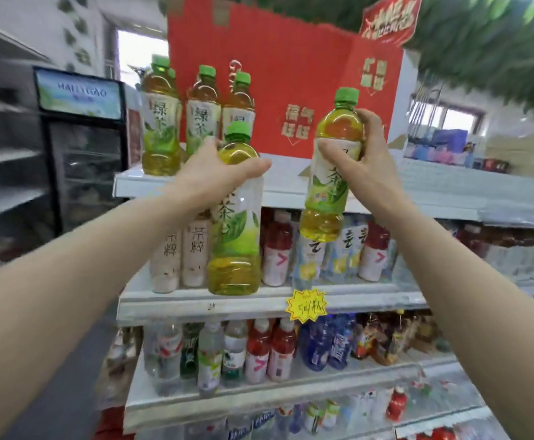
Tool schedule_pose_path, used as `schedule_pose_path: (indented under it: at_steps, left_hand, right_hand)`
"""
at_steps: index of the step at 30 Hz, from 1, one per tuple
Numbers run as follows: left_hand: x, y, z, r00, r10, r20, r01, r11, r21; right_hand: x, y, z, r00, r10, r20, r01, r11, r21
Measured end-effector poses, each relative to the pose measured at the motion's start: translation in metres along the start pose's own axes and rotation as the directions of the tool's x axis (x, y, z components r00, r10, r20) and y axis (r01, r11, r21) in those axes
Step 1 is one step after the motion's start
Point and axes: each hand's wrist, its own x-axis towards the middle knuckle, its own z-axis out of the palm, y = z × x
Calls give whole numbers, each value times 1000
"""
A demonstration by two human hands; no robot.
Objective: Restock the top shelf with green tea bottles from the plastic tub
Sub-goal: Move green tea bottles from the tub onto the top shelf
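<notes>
In front of the shelves, your left hand curls round the shoulder of one green tea bottle, and your right hand grips a second, tilted bottle. Both are held just before the top shelf, where more tea bottles stand at its left.

Black glass-door cooler stands by a white wall.

Two green tea bottles aloft before the top shelf, shelved bottles upright at left.
</notes>
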Motion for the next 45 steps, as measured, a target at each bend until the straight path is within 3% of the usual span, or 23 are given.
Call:
schedule_pose_path:
  at_steps: [3, 11, 16, 25, 32, 35, 36, 38, 41, 45]
  left_hand:
    - [25, 22, -13, 1000, -11, -26, 11, 1000, -3]
    - [78, 29, -28, 965, -44, -260, 24, 996, -81]
    - [92, 32, -25, 941, -14, -338, 24, 999, 27]
    - [107, 30, -14, 940, 46, -338, -10, 994, 106]
    - [105, 28, -11, 973, 42, -228, -15, 993, 121]
    - [105, 28, -5, 976, 45, -214, -10, 986, 166]
    - [106, 29, -3, 975, 51, -215, -14, 986, 168]
    - [110, 34, 3, 972, 58, -229, -13, 981, 191]
    - [123, 46, 11, 961, 84, -264, -21, 971, 237]
    - [139, 67, 15, 960, 159, -232, -101, 965, 242]
  right_hand:
    - [54, -6, 7, 1000, -12, 14, 11, 999, 38]
    - [135, 28, 66, 997, -2, 74, -3, 998, 64]
    - [159, 58, 107, 992, 15, 124, -27, 995, 96]
    - [192, 85, 153, 995, -15, 96, 13, 1000, 18]
    - [181, 78, 146, 987, -9, 162, 25, 995, -96]
    - [148, 57, 122, 983, -184, -1, 184, 979, 85]
    - [134, 50, 114, 975, -220, 23, 211, 957, 200]
    - [104, 37, 100, 938, -269, 219, 176, 913, 368]
    - [78, 21, 95, 863, -300, 407, 134, 912, 388]
    - [87, 8, 96, 924, -277, 263, 190, 931, 312]
